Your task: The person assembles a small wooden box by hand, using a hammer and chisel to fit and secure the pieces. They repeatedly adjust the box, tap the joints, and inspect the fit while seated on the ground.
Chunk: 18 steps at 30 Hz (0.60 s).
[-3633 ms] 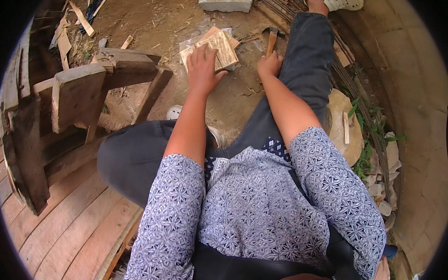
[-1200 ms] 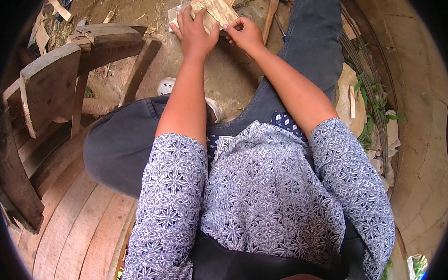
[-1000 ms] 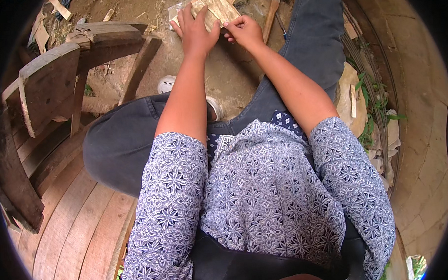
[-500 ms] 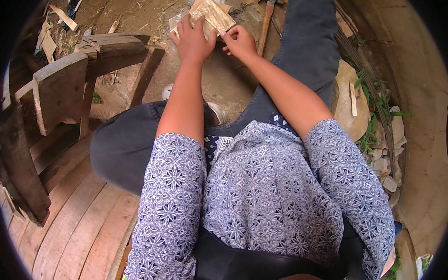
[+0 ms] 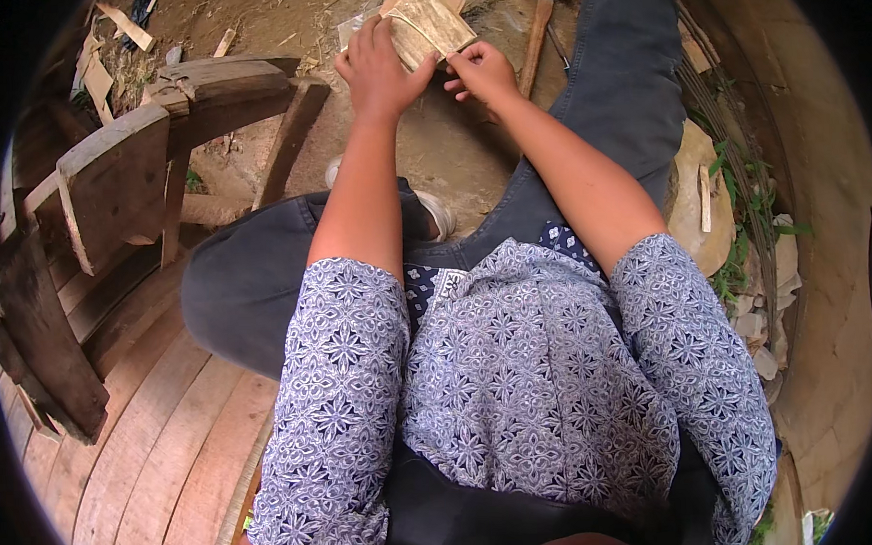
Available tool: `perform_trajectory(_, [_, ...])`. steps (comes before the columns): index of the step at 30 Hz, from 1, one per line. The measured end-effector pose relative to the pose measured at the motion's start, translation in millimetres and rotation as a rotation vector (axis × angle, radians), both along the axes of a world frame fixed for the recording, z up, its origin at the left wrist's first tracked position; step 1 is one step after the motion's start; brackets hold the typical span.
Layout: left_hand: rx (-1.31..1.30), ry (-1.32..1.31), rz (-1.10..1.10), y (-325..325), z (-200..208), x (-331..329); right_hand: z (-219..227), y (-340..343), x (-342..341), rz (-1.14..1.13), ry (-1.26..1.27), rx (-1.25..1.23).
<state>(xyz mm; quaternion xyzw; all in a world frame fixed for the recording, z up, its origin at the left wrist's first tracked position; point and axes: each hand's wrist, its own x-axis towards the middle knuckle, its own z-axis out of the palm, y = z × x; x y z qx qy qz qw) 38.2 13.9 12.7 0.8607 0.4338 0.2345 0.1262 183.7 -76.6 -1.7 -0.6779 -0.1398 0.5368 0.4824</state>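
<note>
A flat pale wooden board [image 5: 439, 24] lies near the ground beyond my legs, at the top of the view. My left hand [image 5: 376, 68] rests along its left side, fingers stretched out and thumb apart, reaching toward the near edge. Across the board's face a thin, pale, curved strip [image 5: 414, 29] runs from near my left fingertips toward my right hand. At the board's near right corner, the thumb and forefinger of my right hand [image 5: 487, 74] are pinched together on the strip's end. The exact grip is small and partly hidden by the fingers.
A hammer [image 5: 537, 43] with a wooden handle lies right of the board, beside a thin metal tool [image 5: 558, 45]. On the left stands a curved wooden frame [image 5: 116, 178] above planks [image 5: 163, 426]. A large stone [image 5: 698, 201] with a wood sliver is at right.
The whole scene has shifted slightly rightward in view. My left fingers have moved from the board's face toward its left side, and the curved strip now shows. My right hand stays pinched at the corner.
</note>
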Motion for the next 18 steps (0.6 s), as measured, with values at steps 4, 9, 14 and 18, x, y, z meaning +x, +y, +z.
perform_trajectory(4, [0.063,0.149,0.017,-2.5,1.7,3.0,-2.0,-0.7,2.4,0.032,-0.002,0.015])
perform_trajectory(9, [0.077,0.241,0.037,-3.8,9.7,10.1,0.2,0.8,3.1,0.055,-0.035,0.016])
perform_trajectory(14, [0.121,0.221,0.031,-3.6,4.9,12.3,2.6,2.4,4.0,0.048,-0.062,0.007])
perform_trajectory(18, [0.146,0.213,0.020,-4.7,0.3,8.7,8.3,4.0,3.7,0.052,-0.103,-0.012])
